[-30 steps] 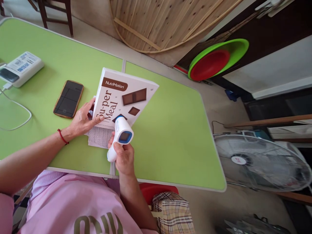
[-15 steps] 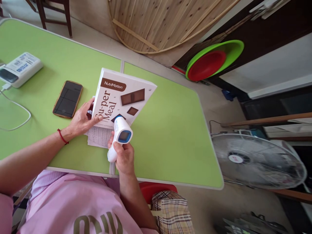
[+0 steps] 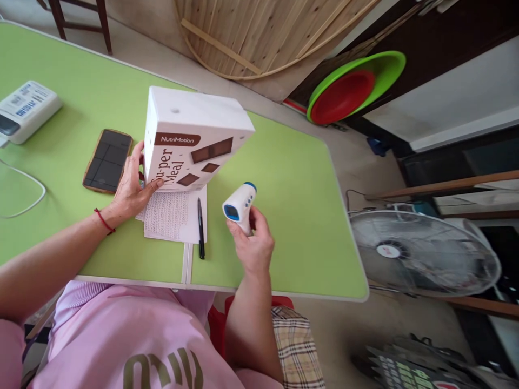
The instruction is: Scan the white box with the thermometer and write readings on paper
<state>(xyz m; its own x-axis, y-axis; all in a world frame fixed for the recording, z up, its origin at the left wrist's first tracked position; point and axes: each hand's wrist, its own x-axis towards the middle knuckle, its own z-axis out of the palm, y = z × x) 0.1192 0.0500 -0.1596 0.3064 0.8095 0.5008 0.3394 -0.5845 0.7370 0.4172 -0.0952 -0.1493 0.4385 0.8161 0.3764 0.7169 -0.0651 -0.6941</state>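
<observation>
My left hand [image 3: 133,189] grips the lower left edge of a white "NutriMotion Su-per Meal" box [image 3: 198,113], thumb across its printed front. The box is tilted, so its top face and front both show. In my right hand [image 3: 256,243] is a white and blue infrared thermometer [image 3: 240,205], held by its handle to the right of the box, its small screen facing me. Partly covered by the box, sheets of handwritten paper [image 3: 166,219] lie on the table, and a black pen [image 3: 201,229] rests across their right edge.
A smartphone [image 3: 107,161] lies left of my left hand on the green folding table [image 3: 292,216]. Farther left are a white power bank [image 3: 28,111] and its cable [image 3: 34,177]. Beyond the table's right edge stands a fan [image 3: 421,254]; green and red basins [image 3: 344,94] lean behind.
The thermometer in my right hand has moved right, away from the box, and turned. My left hand has tilted the box, bringing its top face into view. The pen is now uncovered.
</observation>
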